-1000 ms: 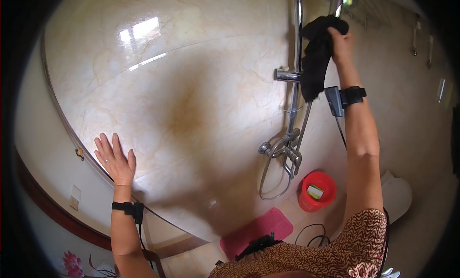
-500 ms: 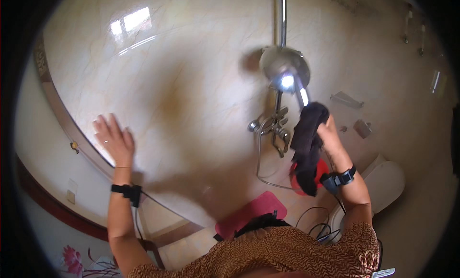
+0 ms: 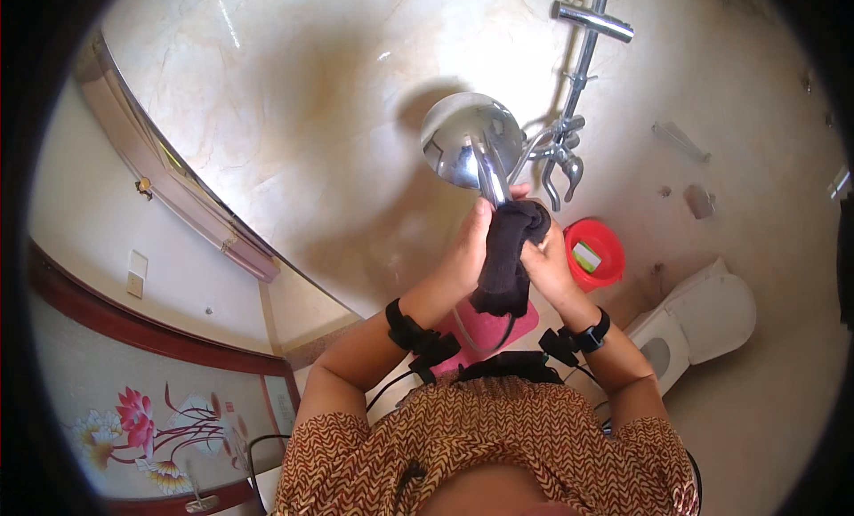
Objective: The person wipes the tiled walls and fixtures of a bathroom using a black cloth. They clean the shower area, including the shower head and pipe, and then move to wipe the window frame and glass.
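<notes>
My feed shows a bathroom. A toilet (image 3: 710,316) stands right; a shower mixer (image 3: 564,151) juts from the far wall (image 3: 302,116).

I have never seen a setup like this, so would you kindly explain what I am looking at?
Gladly. There is no robot: these are a person's bare hands, seen from above by the left of two wide fisheye cameras worn on the head. That lens bends straight edges near the rim. The left hand grips the handle of a round chrome shower head, where a black cloth is wrapped around it; the right hand holds the cloth. Each wrist wears a black strap. Down on the floor are a pink mat and a red bucket with a green-and-white item inside; a white toilet stands at right.
</notes>
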Demonstrator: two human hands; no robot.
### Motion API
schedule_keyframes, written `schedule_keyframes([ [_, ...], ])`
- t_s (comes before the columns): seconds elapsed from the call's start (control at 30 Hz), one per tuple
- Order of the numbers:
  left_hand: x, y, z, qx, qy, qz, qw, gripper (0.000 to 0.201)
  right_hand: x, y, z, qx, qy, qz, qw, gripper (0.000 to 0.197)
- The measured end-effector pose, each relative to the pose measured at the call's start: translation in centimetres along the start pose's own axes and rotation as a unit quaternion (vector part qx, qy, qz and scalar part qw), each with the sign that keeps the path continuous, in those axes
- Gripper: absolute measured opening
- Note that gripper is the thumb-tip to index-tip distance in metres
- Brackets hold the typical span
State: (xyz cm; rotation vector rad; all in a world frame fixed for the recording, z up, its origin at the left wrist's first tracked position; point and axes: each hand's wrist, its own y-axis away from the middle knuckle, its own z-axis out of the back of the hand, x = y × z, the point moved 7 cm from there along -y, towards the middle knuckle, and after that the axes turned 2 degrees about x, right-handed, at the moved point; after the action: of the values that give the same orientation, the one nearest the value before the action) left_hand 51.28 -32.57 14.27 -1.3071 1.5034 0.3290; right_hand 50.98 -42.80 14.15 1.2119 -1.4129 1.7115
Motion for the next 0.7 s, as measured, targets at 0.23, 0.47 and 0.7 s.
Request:
schedule_keyframes([
  [0.23, 0.2, 3.0, -1.1, 0.102, -0.113, 0.015, 0.988, 0.076, 4.9, 0.6, -0.1, -0.119, 0.019, 0.083, 0.989, 0.061],
  [0.47, -1.9, 5.5, -3.3, 0.029, -0.179, 0.011, 0.983, 0.055, 9.9, 1.3, 2.0, -0.205, 0.207, 0.155, 0.944, 0.066],
  [0.7, -0.1, 6.2, -2.3, 0.002, -0.168, 0.095, 0.981, 0.022, 14.6, 1.4, 4.4, -0.200, 0.236, 0.237, 0.921, 0.084],
])
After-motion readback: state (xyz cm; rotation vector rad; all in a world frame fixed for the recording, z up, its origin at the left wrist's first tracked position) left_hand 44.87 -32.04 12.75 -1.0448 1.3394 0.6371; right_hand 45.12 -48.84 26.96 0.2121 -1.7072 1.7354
